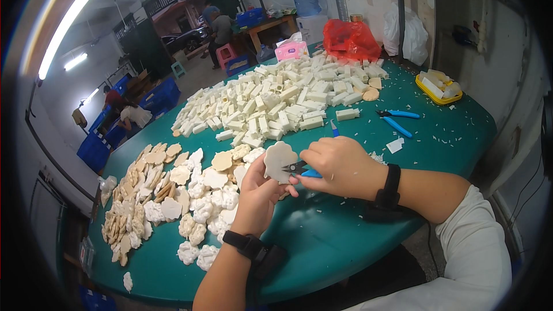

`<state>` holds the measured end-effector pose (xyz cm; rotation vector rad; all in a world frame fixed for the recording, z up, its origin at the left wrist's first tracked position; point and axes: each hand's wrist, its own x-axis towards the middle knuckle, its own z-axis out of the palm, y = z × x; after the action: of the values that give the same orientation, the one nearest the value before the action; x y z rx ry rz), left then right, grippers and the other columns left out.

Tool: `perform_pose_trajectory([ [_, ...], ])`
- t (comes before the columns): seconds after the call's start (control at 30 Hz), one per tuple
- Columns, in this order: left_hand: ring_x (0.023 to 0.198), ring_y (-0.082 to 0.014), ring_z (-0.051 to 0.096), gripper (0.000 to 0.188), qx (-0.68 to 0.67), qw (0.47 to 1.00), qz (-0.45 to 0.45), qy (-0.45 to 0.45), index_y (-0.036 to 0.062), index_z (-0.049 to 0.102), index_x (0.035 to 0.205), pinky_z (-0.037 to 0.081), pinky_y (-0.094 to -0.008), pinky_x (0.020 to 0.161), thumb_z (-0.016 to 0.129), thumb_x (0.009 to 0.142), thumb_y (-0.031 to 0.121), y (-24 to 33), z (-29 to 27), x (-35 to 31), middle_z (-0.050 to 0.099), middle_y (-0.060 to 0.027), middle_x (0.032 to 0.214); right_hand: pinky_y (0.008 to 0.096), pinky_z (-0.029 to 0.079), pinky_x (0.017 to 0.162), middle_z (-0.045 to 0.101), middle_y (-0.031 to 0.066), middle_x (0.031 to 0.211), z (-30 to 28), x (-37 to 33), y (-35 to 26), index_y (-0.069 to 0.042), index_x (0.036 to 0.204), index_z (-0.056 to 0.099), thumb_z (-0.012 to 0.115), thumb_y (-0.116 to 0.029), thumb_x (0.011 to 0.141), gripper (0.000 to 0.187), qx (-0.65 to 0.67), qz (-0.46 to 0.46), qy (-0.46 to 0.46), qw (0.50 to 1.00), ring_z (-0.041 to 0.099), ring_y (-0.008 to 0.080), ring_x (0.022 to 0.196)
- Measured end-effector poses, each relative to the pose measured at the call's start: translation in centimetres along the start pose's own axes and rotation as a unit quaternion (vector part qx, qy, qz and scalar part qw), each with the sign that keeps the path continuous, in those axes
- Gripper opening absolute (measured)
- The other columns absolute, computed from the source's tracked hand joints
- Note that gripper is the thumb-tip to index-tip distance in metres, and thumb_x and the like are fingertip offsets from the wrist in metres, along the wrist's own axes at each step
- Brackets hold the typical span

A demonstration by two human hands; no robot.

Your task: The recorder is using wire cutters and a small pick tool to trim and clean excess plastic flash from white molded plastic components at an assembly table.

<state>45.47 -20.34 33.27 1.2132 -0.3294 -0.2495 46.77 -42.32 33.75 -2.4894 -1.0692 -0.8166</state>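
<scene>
My left hand [260,194] pinches a flat white flower-shaped piece [280,160] with a scalloped edge, held up over the green table. Closed round the blue handles of a pair of cutting pliers [311,173] is my right hand [339,164]. The dark jaws of the pliers meet the right edge of the white piece; whether they bite into it I cannot tell. Below and left of my hands lies a heap of similar scalloped pieces [170,208], white and cream, some with raised moulded faces. Part of that heap is hidden behind my left hand.
A large pile of pale block-shaped pieces [271,102] covers the table's far side. Blue-handled pliers [398,121], a blue pen-like tool [334,129] and a yellow tray [439,87] lie at the right. A red plastic bag [351,40] and a pink tissue pack [291,50] stand behind.
</scene>
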Motion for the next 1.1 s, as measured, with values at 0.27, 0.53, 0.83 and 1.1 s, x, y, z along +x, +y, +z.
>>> perform_pose_trajectory([
  [0.27, 0.101, -0.0229, 0.065, 0.068, -0.012, 1.0, 0.004, -0.013, -0.004, 0.038, 0.15, 0.06, -0.038, 0.085, 0.042, 0.083, -0.01, -0.2, -0.1, 0.0, 0.056, -0.0177, 0.13, 0.0406, 0.052, 0.066, 0.062, 0.0107, 0.077, 0.2, 0.0, 0.1, -0.004, 0.085, 0.064, 0.077, -0.037, 0.085, 0.035, 0.005, -0.013, 0.016, 1.0, 0.065, 0.0296, 0.075],
  [0.53, 0.102, -0.0239, 0.063, 0.073, 0.007, 1.0, 0.0, -0.007, -0.0014, 0.037, 0.151, 0.06, -0.0417, 0.087, 0.043, 0.079, -0.012, -0.3, 0.3, -0.4, 0.055, -0.0185, 0.133, 0.0398, 0.052, 0.063, 0.061, 0.01, 0.076, 0.2, -0.1, -0.1, -0.004, 0.088, 0.064, 0.078, -0.035, 0.086, 0.033, 0.019, -0.012, 0.007, 1.0, 0.065, 0.0288, 0.073],
  [0.83, 0.101, -0.0233, 0.062, 0.065, -0.024, 1.0, -0.004, -0.012, -0.0016, 0.039, 0.148, 0.059, -0.0402, 0.084, 0.045, 0.084, -0.009, -0.5, 0.0, 0.0, 0.055, -0.0168, 0.127, 0.04, 0.053, 0.066, 0.061, 0.0106, 0.078, -0.1, -0.4, 0.4, -0.005, 0.086, 0.063, 0.077, -0.032, 0.088, 0.031, 0.016, 0.014, -0.006, 1.0, 0.065, 0.0298, 0.075],
  [1.1, 0.09, -0.0231, 0.06, 0.043, -0.079, 0.993, 0.031, 0.088, -0.002, 0.047, 0.135, 0.057, -0.0399, 0.078, 0.052, 0.093, 0.007, -0.7, -0.4, 0.0, 0.058, -0.0139, 0.113, 0.0476, 0.054, 0.082, 0.066, 0.0166, 0.09, 0.4, -0.1, 5.4, 0.0, 0.089, 0.066, 0.068, -0.041, 0.094, 0.042, -0.004, 0.14, -0.092, 0.986, 0.067, 0.0366, 0.092],
])
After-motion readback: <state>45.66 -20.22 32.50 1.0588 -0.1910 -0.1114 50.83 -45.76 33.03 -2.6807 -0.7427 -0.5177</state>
